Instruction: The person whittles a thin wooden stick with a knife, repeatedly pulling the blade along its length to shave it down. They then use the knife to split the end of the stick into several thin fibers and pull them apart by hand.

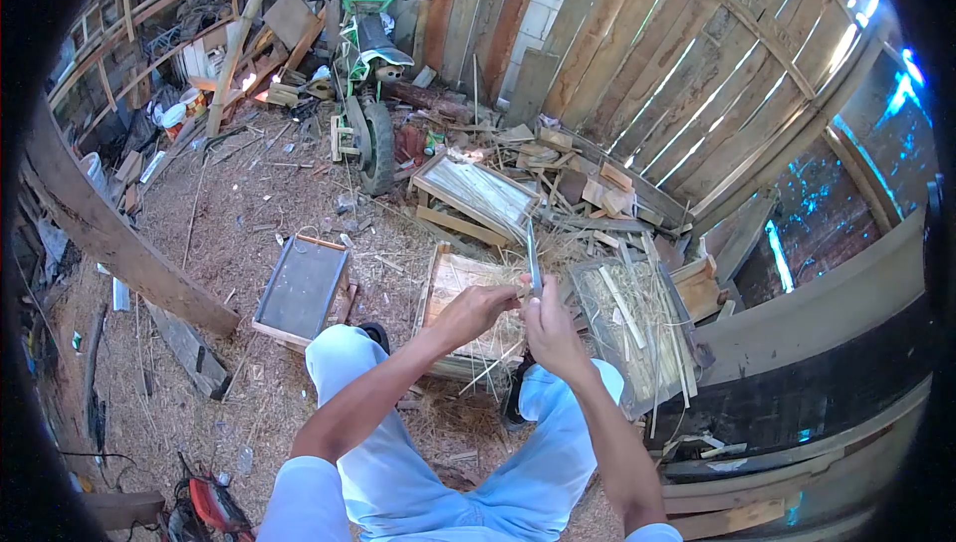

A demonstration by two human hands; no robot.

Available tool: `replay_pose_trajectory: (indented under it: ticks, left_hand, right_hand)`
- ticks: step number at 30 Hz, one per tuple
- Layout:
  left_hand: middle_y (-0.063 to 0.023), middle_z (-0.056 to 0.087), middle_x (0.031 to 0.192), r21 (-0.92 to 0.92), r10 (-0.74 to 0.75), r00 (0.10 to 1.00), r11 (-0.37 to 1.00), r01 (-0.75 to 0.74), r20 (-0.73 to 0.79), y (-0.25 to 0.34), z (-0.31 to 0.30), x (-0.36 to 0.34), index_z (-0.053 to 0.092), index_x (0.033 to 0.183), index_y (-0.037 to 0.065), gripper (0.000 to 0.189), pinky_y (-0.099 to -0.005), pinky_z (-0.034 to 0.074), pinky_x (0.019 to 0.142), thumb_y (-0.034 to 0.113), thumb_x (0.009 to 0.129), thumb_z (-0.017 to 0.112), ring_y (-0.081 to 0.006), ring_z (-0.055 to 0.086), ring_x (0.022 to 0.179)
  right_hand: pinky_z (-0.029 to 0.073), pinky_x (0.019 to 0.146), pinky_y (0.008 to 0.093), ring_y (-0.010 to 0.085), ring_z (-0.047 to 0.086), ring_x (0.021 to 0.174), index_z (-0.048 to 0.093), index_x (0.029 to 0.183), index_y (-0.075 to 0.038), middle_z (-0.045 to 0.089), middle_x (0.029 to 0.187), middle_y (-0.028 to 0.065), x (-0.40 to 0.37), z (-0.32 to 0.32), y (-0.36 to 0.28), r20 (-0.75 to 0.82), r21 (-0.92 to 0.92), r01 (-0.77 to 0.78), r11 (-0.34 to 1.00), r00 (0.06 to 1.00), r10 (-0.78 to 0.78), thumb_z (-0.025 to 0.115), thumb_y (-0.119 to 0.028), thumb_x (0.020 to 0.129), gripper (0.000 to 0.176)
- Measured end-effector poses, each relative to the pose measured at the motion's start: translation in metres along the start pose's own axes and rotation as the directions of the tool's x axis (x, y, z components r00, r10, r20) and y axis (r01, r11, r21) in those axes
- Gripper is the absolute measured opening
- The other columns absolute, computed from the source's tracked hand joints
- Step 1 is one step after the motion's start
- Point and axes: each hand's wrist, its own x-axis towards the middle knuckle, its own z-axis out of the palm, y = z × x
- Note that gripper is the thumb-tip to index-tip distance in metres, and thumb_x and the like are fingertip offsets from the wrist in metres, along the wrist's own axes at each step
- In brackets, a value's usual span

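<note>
My right hand (554, 331) is closed round the handle end of a long knife (533, 253), whose blade points up and away from me. Close beside it on the left, my left hand (480, 313) is closed, its fingertips pinching something small near the base of the blade; what it is cannot be made out. Both hands are above a shallow wooden box (448, 278) between my knees. Thin strips and shavings lie to the right on a dark board (588, 293).
A dark-topped box (304, 283) sits by my left knee. Ahead are a framed wooden tray (478, 189), a motorbike (368, 94) and a scrap wood pile (597, 189). A wooden post (119, 233) slants at the left. Red equipment (214, 504) lies at bottom left.
</note>
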Motion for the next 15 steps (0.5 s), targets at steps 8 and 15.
replay_pose_trajectory:
  ticks: [8, 15]
  left_hand:
    - [-0.016, 0.068, 0.089, -0.074, 0.013, 1.0, 0.997, -0.014, -0.021, 0.013, 0.007, -0.003, 0.057, 0.109, 0.0, 0.029, -0.0408, 0.052, 0.068, -0.003, 0.08, 0.053, -0.0337, 0.066, 0.079]
    - [-0.0138, 0.062, 0.083, 0.011, 0.031, 0.999, 0.999, -0.031, -0.008, 0.024, 0.031, -0.015, 0.055, 0.097, 0.004, 0.019, -0.0439, 0.05, 0.06, 0.001, 0.079, 0.056, -0.0342, 0.063, 0.076]
  right_hand:
    - [0.041, 0.074, 0.0575, 0.0528, 0.056, 0.083, 0.031, 0.119, 0.005, 0.056, 0.082, 0.0369, -0.013, -0.019, -0.018, 0.061, -0.132, -0.101, 0.986, 0.992, 0.109, 0.04, -0.012, 0.091, 0.034]
    - [0.043, 0.07, 0.052, 0.0486, 0.056, 0.08, 0.038, 0.095, 0.005, 0.057, 0.08, 0.032, -0.018, -0.059, -0.032, 0.366, -0.446, -0.141, 0.884, 0.873, 0.324, 0.04, -0.017, 0.092, 0.022]
